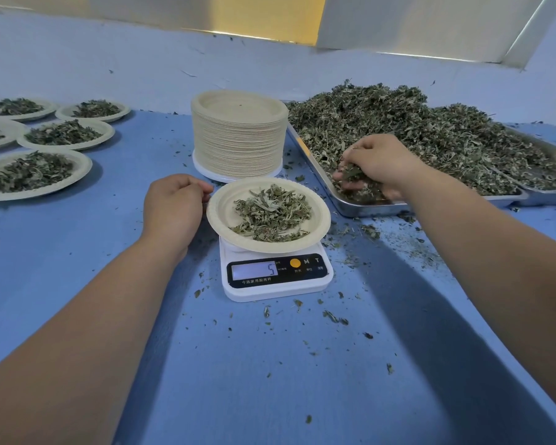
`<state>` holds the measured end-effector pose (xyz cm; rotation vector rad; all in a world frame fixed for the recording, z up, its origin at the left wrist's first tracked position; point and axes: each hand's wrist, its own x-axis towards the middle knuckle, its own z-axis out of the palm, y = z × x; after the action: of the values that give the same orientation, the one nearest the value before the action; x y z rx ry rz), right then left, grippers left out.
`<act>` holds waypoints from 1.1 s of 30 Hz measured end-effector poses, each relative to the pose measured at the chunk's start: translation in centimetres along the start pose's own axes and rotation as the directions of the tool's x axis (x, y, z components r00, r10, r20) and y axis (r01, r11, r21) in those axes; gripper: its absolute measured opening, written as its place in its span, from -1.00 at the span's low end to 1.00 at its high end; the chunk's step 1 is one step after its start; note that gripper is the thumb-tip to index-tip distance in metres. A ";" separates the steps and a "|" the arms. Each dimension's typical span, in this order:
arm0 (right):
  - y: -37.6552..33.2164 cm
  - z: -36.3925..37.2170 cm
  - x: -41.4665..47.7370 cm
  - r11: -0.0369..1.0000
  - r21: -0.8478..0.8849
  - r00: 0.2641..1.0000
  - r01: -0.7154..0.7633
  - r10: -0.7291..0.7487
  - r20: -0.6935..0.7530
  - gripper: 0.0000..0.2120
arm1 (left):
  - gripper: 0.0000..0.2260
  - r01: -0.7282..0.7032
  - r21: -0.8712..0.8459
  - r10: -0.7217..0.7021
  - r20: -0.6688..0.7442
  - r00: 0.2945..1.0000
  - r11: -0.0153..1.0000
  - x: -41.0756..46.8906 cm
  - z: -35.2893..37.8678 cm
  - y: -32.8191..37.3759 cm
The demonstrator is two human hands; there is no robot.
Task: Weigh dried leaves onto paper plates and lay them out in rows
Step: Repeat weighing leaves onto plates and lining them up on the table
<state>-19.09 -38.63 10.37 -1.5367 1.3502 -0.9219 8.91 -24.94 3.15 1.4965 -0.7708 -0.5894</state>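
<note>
On the blue worktop (238, 364), a white kitchen scale (275, 277) reads 5 under a paper plate (219, 216) holding a leaf portion (272, 213). The left hand (172, 207) curls at the plate's rim; whether it pinches, I cannot tell. The right hand (379, 162) clutches dried leaves (398, 123) in the steel tray (366, 208). Beyond stands a plate stack (239, 136); filled plates (65, 133) lie far left.

Both forearms reach forward, bare; left hand (174, 207) knuckles up, fingers curled, pinching the plate (220, 216) rim; right hand (377, 163) palm down, fingers clawed round some leaves (353, 173).
</note>
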 end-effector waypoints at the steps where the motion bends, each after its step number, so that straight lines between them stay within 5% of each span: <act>1: 0.0 0.1 -0.1 0.994 -0.095 0.999 0.046 -0.048 -0.025 -0.88 | -0.71 0.000 0.000 0.000 -0.001 1.000 1.000 0.0 0.0 0.0; 6: 0.1 -0.1 -0.1 0.746 -0.613 0.939 0.259 -0.344 -0.023 -0.75 | -0.71 -0.005 0.006 0.005 0.002 1.000 1.000 0.0 0.0 0.1; 11: 1.1 0.2 -0.2 0.483 -0.807 0.873 0.341 -0.481 0.081 -0.65 | -0.71 -0.016 0.017 0.016 0.004 1.000 1.000 -0.1 0.0 0.2; 17: 0.6 0.6 -0.1 0.508 -0.793 0.856 0.336 -0.517 0.031 -0.59 | -0.71 -0.025 0.027 0.025 0.004 1.000 0.999 -0.3 0.0 0.3; 24: -3.5 2.5 -1.6 0.538 -0.688 0.751 0.487 -0.660 0.016 -0.60 | -0.72 -0.014 0.028 0.014 0.014 1.000 1.000 -0.4 0.1 0.4; 33: -7.6 10.7 -6.8 0.473 -0.489 0.654 0.733 -0.689 0.314 -0.63 | -0.74 0.011 0.005 -0.011 0.029 1.000 1.000 -1.0 -0.1 0.9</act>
<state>-7.46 -30.20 13.82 -2.7341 0.9290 -0.9446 8.24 -24.14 3.96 1.5002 -0.7878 -0.6189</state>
